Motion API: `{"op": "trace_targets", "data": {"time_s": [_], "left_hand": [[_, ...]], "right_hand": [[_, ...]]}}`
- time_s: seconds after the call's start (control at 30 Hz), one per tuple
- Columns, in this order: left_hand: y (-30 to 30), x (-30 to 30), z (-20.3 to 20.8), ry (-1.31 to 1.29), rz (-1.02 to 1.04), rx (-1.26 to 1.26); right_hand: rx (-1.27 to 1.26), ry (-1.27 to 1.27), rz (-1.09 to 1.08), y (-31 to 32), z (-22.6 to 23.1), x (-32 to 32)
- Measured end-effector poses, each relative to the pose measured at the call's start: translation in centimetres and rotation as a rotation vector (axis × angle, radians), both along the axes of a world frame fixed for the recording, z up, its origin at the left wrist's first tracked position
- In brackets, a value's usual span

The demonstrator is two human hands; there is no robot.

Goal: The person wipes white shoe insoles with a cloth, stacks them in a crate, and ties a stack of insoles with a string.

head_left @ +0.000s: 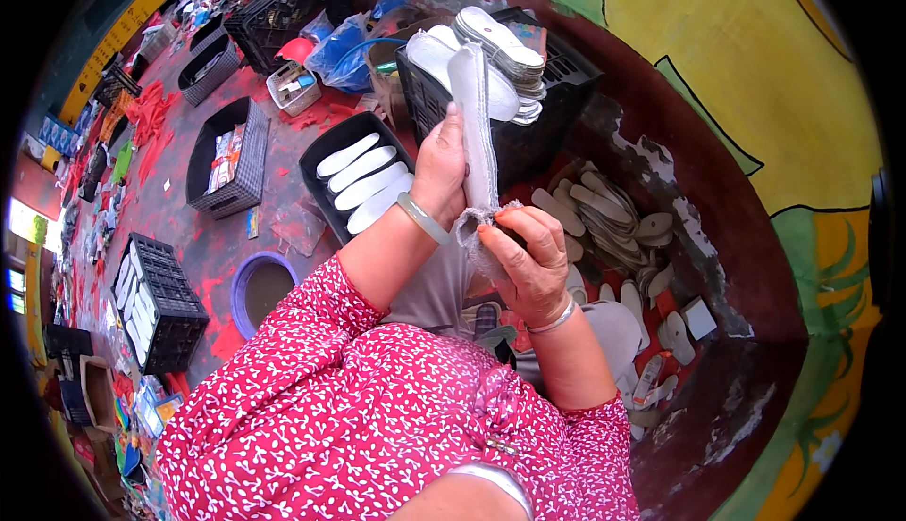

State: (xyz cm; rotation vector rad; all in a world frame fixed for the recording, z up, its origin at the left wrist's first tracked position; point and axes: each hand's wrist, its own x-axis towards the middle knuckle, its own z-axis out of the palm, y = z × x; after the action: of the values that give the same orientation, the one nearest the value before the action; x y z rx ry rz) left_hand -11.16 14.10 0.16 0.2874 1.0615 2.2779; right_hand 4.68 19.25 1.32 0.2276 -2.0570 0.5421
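Observation:
My left hand (441, 164) is wrapped round a thick white shoe sole (475, 129), held upright with its side edge turned up. At the sole's lower end, my right hand (530, 261) pinches a frayed greyish cloth (478, 230) between thumb and fingers. The cloth bunches against the sole's tip. Just beyond, stacked white soles (498, 42) rest on a black crate (540, 148). Left of my hands, several white soles (362, 177) lie in a dark bin (326, 211).
Loose soles (604, 202) are heaped on the floor by the wall at right. A purple basin (238, 296), a black crate of soles (170, 330) and a grey basket (247, 148) stand at left. Red scraps (151, 125) litter the floor.

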Motion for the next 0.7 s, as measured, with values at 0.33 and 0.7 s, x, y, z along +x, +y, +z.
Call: {"op": "trace_targets", "data": {"time_s": [0.33, 0.7], "left_hand": [[1.3, 1.6, -3.7, 0.151, -0.268, 0.141], [-0.5, 6.4, -3.0, 0.382, -0.630, -0.264]], "right_hand": [[-0.148, -0.052, -0.090, 0.2, 0.2, 0.2], [-0.370, 0.135, -0.525, 7.3, -0.6, 0.9]]}}
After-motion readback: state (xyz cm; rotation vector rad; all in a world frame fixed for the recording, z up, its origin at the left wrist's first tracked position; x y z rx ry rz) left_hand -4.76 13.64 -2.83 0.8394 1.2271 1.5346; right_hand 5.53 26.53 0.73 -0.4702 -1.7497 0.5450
